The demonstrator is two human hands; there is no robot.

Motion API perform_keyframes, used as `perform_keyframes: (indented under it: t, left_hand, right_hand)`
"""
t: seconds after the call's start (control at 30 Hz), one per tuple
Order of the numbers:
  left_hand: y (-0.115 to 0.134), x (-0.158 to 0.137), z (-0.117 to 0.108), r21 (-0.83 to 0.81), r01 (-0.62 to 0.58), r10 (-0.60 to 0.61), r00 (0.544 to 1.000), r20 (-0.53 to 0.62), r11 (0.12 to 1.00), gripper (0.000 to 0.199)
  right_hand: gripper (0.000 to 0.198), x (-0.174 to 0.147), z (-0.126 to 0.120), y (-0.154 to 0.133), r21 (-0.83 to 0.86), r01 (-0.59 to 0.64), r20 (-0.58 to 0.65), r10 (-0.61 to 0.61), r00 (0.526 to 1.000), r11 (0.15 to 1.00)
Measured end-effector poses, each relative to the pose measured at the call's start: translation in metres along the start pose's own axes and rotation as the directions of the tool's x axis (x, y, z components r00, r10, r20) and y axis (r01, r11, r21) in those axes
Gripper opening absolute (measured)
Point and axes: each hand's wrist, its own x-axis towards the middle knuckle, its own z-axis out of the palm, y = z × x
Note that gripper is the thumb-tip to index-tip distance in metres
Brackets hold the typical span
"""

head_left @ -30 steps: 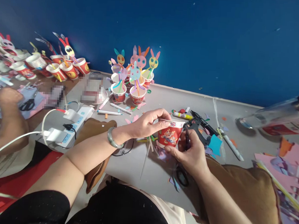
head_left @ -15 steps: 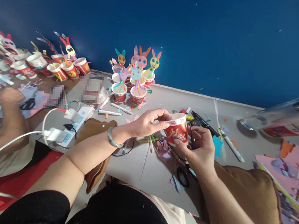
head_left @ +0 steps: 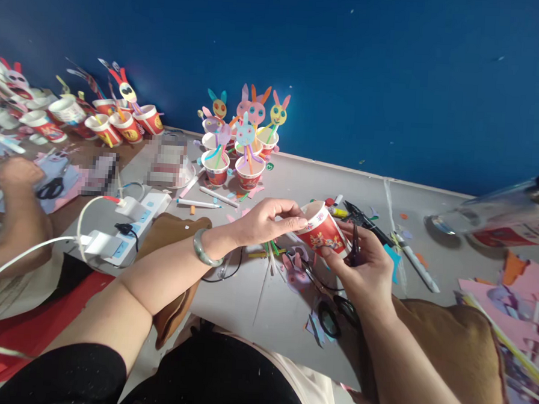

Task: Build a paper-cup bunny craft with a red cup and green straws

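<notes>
A red and white paper cup (head_left: 324, 232) with a printed cartoon is held between both hands, its mouth tilted toward the upper left. My left hand (head_left: 275, 221) pinches the rim between thumb and fingers. My right hand (head_left: 361, 255) grips the base end, the thumb on the printed side. A dark pointed tool (head_left: 354, 245) stands between that hand's fingers; its kind is unclear. On the table below lie black-handled scissors (head_left: 329, 319) and a paper rabbit head (head_left: 296, 273). Several thin straws (head_left: 272, 256) are beside my left hand.
Cups with paper rabbits (head_left: 248, 171) stand near the wall. A glue gun (head_left: 363, 219) and a marker (head_left: 415, 264) lie beyond my right hand. A clear bottle (head_left: 499, 214) lies right. A power strip (head_left: 137, 228) and another person's hand (head_left: 18, 171) are left.
The cup has tipped from nearly upright to leaning left, its base swung to the right. My right hand has shifted slightly right and turned with it; my left hand stays at the rim.
</notes>
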Motion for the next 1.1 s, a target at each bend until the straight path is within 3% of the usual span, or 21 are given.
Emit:
perform_keyframes:
  t: [0.2,0.5,0.77,0.87,0.93,1.03,1.1]
  left_hand:
    - [-0.004,0.0,-0.002,-0.022,0.053,-0.051,0.997,0.054,0.998,0.022]
    - [0.001,-0.002,-0.002,-0.12,0.137,-0.122,0.985,0.126,0.983,0.031]
    - [-0.008,0.0,0.001,-0.201,0.311,-0.256,0.932,0.258,0.929,0.023]
    - [-0.01,0.0,0.005,-0.274,0.364,-0.305,0.922,0.237,0.89,0.023]
    - [-0.01,0.001,0.008,-0.341,0.368,-0.32,0.928,0.189,0.865,0.021]
    - [-0.008,0.002,0.009,-0.44,0.355,-0.347,0.932,0.103,0.824,0.016]
    - [-0.007,0.003,0.009,-0.484,0.351,-0.363,0.929,0.072,0.802,0.014]
  right_hand:
    - [0.039,0.003,-0.002,-0.003,-0.028,0.003,-0.036,-0.004,0.999,1.0]
    - [0.039,0.003,-0.006,-0.001,-0.069,0.04,0.028,-0.039,0.999,0.997]
    - [0.028,0.002,-0.004,-0.007,-0.092,-0.053,-0.002,0.053,0.999,0.994]
    - [0.028,0.001,-0.002,-0.007,-0.129,-0.069,-0.049,0.063,0.997,0.989]
    - [0.03,0.002,0.0,-0.006,-0.137,-0.018,-0.15,-0.002,0.989,0.99]
    - [0.029,0.001,0.001,-0.004,-0.106,0.119,-0.321,-0.148,0.935,0.987]
    - [0.026,-0.001,0.0,-0.001,-0.096,0.139,-0.307,-0.162,0.938,0.986]
